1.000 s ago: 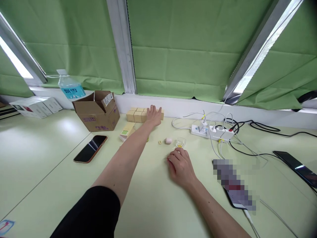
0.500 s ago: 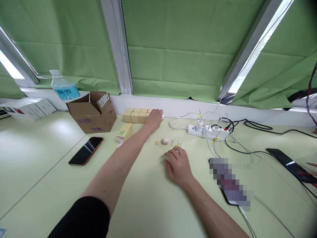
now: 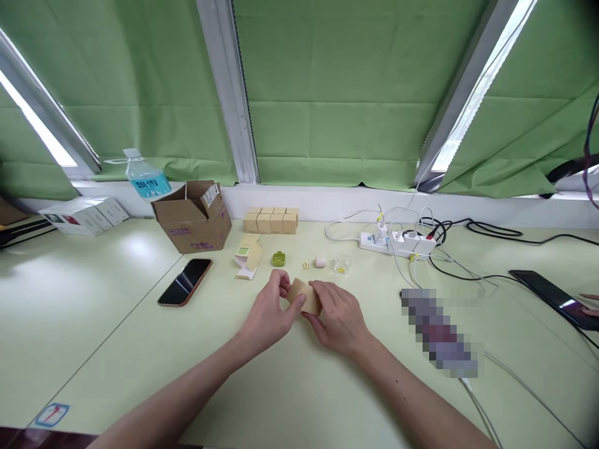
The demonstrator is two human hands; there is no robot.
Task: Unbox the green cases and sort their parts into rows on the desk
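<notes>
My left hand (image 3: 271, 305) and my right hand (image 3: 339, 312) meet over the table, both closed on a small tan cardboard box (image 3: 309, 300). Left fingers grip its left side, and right fingers and thumb clasp the right side. Just beyond them lie a green dish-like piece (image 3: 278, 259), a tiny yellow piece (image 3: 306, 265), a pale pink rounded piece (image 3: 320, 262) and a clear small container (image 3: 342, 265) with something yellow in it. An opened tan box (image 3: 249, 254) with white flaps lies to their left. Behind stands a row of several matching boxes (image 3: 270, 221).
An open brown carton (image 3: 194, 218), a bottle (image 3: 147, 179) and white boxes (image 3: 84, 214) stand at the back left. A phone (image 3: 185, 282) lies left. On the right are a power strip (image 3: 397, 243) with tangled cables, a blurred-out device (image 3: 440, 333) and another phone (image 3: 556, 299) near someone's fingers.
My left hand has come back from the right end of the box row with one box. My right hand has lifted slightly and now grips that box too. The green piece is uncovered.
</notes>
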